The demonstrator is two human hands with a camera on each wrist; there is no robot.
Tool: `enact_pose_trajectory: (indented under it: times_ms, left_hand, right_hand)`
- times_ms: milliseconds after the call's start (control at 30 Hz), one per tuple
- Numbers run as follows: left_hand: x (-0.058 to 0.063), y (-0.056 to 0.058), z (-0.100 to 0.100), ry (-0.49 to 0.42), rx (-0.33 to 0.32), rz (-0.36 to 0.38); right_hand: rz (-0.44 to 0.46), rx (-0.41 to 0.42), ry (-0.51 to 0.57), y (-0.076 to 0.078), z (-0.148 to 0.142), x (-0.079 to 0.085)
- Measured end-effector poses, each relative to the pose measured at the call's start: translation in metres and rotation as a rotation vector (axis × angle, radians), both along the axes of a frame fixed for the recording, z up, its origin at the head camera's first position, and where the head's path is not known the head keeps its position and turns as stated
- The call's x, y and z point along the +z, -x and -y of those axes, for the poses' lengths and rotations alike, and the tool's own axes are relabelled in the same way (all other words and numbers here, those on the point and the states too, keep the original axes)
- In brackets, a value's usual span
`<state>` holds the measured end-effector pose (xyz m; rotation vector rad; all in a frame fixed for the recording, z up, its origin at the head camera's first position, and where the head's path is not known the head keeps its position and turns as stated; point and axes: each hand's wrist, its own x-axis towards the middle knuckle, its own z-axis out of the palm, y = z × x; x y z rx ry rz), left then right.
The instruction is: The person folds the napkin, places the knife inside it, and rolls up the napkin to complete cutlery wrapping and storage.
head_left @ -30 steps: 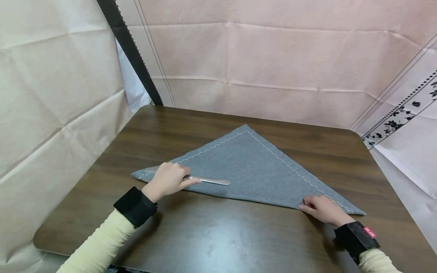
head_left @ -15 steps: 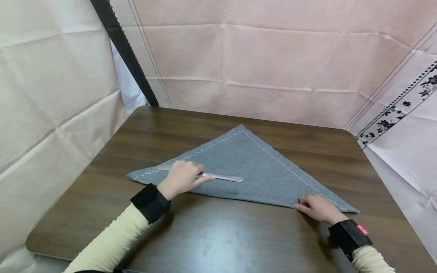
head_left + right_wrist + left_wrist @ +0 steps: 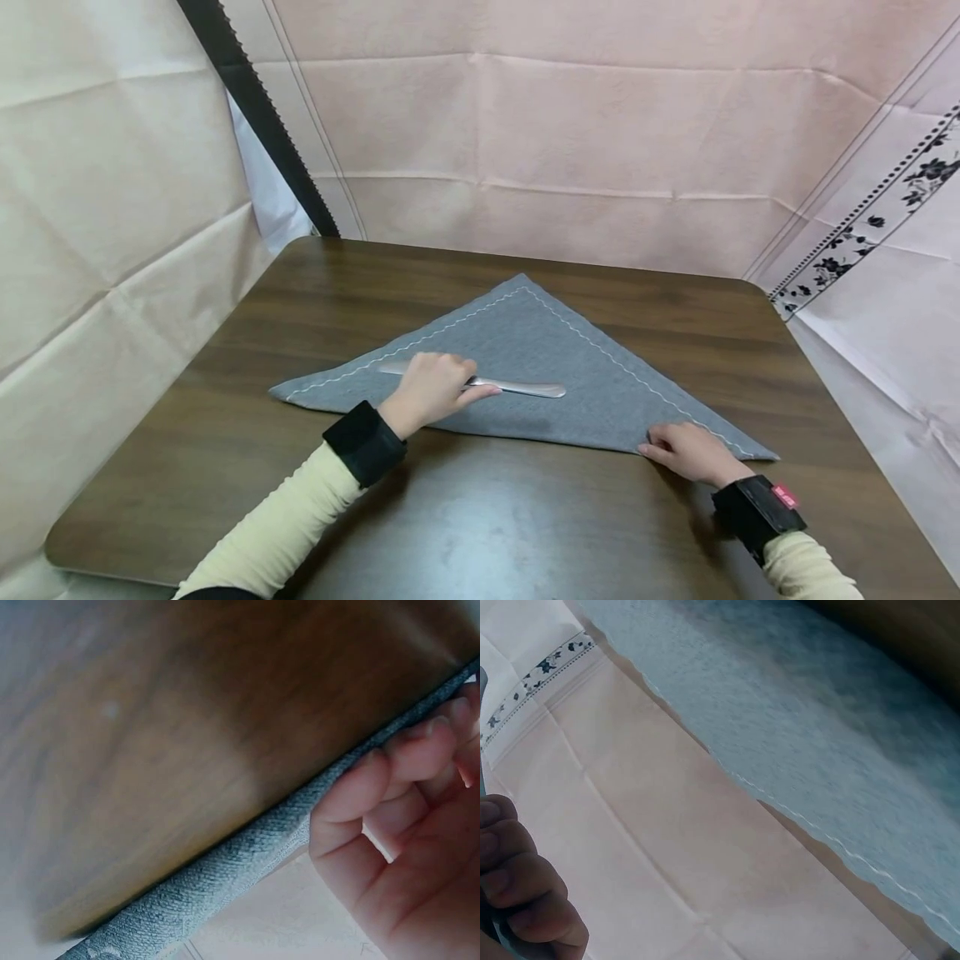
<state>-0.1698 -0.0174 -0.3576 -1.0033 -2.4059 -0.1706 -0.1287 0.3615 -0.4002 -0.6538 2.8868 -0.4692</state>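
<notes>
A grey-blue cloth (image 3: 540, 358) lies as a wide triangle on the brown table, its point toward the back. Wavy white stitching follows its two far sides, and its front edge is rounded like a fold. Over the cloth's left half, my left hand (image 3: 433, 387) grips a silver table knife (image 3: 532, 389). The handle points right past the thumb and the blade shows left of the hand. Curled fingers (image 3: 532, 889) of that hand appear in the left wrist view. At the cloth's front edge on the right rests my right hand (image 3: 693, 452), its fingers (image 3: 352, 784) loosely curled against the cloth.
The wooden table (image 3: 247, 467) has rounded corners. Pinkish-white creased sheets (image 3: 570, 142) hang behind it and on both sides. A black strip (image 3: 258, 108) runs down at the back left, and a floral band (image 3: 862, 225) at the right.
My left hand has slid to the right over the cloth with the table knife. My right hand stays in place at the front edge, while the head view has shifted slightly to the right.
</notes>
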Motion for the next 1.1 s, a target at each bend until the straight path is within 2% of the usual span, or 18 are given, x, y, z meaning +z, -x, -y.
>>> enact_pose_trajectory:
  times_ms: [333, 700, 967, 1100]
  left_hand:
    - [-0.006, 0.002, -0.022, 0.009, -0.011, 0.085]
    - [-0.025, 0.008, -0.041, 0.07, -0.041, 0.273]
    - [-0.035, 0.014, -0.051, 0.198, -0.031, 0.4]
    - [-0.037, 0.017, -0.053, 0.216, -0.076, 0.472]
  right_hand:
    - [0.016, 0.003, -0.002, 0.002, 0.001, 0.002]
    - [0.007, 0.002, -0.014, 0.004, 0.001, 0.003]
    - [-0.008, 0.014, -0.007, 0.002, 0.001, 0.003]
    - [-0.006, 0.008, -0.009, 0.001, 0.001, 0.002]
